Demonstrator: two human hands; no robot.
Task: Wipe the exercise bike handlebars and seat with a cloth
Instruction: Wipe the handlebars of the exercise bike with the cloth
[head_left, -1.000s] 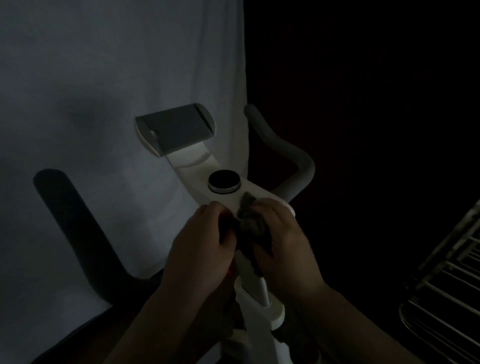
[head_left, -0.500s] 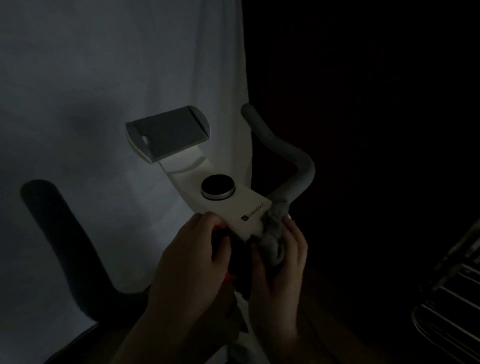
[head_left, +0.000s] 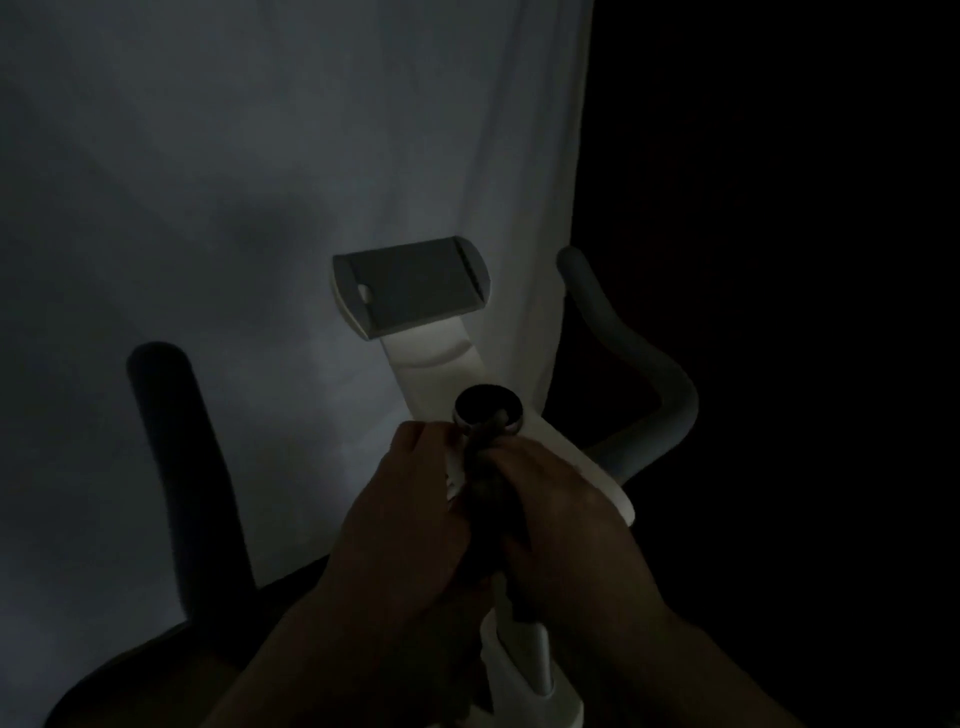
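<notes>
Background: dim room; pale sheet or curtain (head_left: 260, 182) hung behind the bike, near-black space at right.
Bike console: white centre arm (head_left: 571, 452) rising toward a grey tablet holder (head_left: 410, 283); round black knob (head_left: 488, 408) set on the arm just ahead of the hands.
Right handlebar: grey padded bar (head_left: 649, 374) curving up and back at the right of the arm, bare and untouched.
Left handlebar: dark bar (head_left: 171, 441) standing in shadow at the left, well apart from both hands.
Seat: out of frame.
Cloth: dark bunched cloth (head_left: 485, 467) pressed between the two hands, upper end touching the near rim of the knob, lower part trailing down the arm.
Left hand: left hand (head_left: 410, 519) curled over the left edge of the centre arm, fingers beside the cloth; pinching the cloth or only bracing the arm, cannot tell in this light.
Right hand: right hand (head_left: 566, 525) curled around the cloth, holding it against the arm.
Step in hand: probably wiping the centre arm around the knob, with neither grip nor seat under the cloth at present.
Next move, as judged: carrying the cloth outward to one grip, wrapping it around the padding and drawing along the curve; firm bracing with the free hand likely useful.
Risk: poor light, so missed patches hard to spot.
</notes>
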